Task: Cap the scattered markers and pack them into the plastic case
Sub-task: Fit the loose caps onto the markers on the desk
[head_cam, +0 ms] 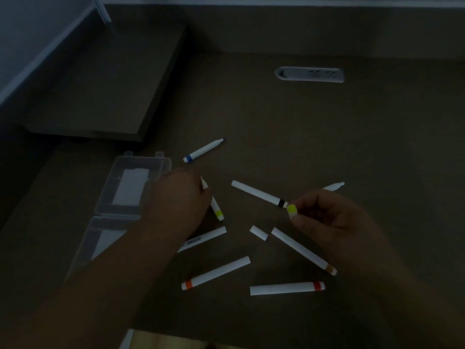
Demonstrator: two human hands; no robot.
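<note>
A dim brown desk [327,137] is seen from above, with a grey socket strip [309,74] set into it at the far side. A yellow-banded marker [217,209] is gripped by the left hand [180,197], whose fingers are curled round the barrel; only the banded end is visible below the hand. A yellow cap [292,210] is pinched between thumb and fingertips of the right hand [332,217]. The cap is held apart from the marker, just beside the black-banded marker [259,193]. The open plastic case [133,187] lies at the left, partly hidden behind the left forearm. Other markers are scattered on the desk: a blue-banded one [204,150] uncapped further away, an orange-banded one [216,272], a red-banded one [287,288] and a brown-banded one [303,250]. A loose white cap [258,233] lies between them.
</note>
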